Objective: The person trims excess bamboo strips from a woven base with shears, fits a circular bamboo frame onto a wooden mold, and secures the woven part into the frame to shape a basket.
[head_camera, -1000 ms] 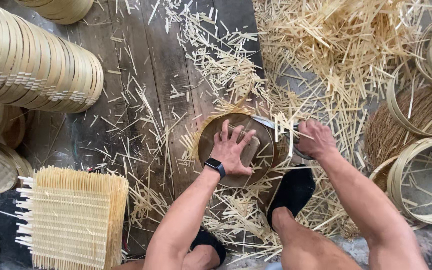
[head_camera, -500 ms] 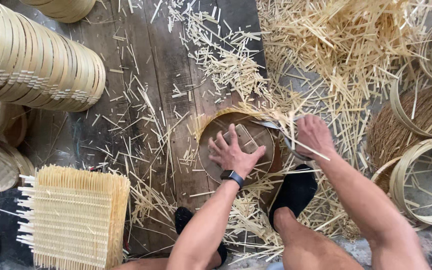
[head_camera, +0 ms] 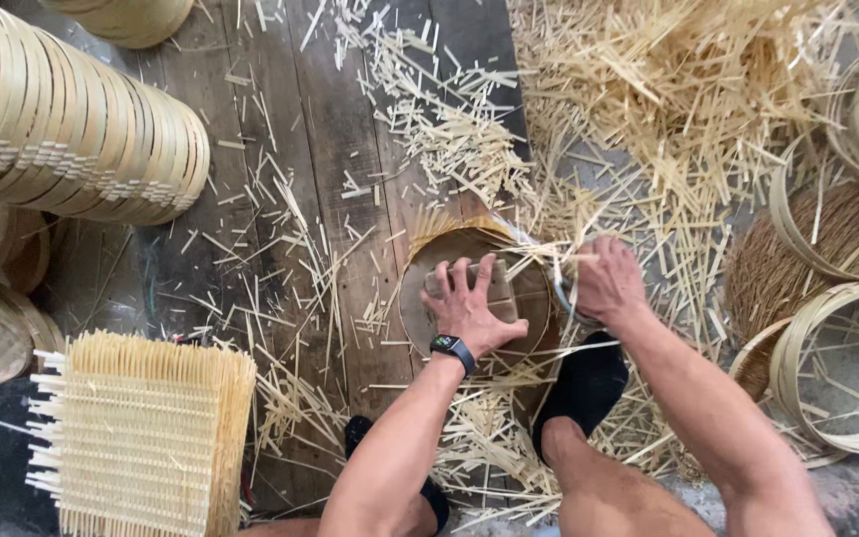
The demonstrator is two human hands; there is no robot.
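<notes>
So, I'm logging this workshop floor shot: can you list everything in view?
round bamboo tray: one, brown, centre, under the left hand
wooden block: one, tan, on the tray
stacked bamboo rings: one long roll, pale yellow, upper left
slat mat: one, straw yellow, lower left
loose bamboo hoops: several, pale, right edge
bamboo offcuts: many, pale, strewn over the plank floor
black socks: two, bottom centre
wristwatch: one, black
left hand: pressing the block
right hand: gripping at the tray's rim

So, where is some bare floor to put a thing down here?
Barest: the dark planks between the stacked bamboo rings and the scattered sticks. Crowded: the strip heap at upper right, and around both hands.
</notes>
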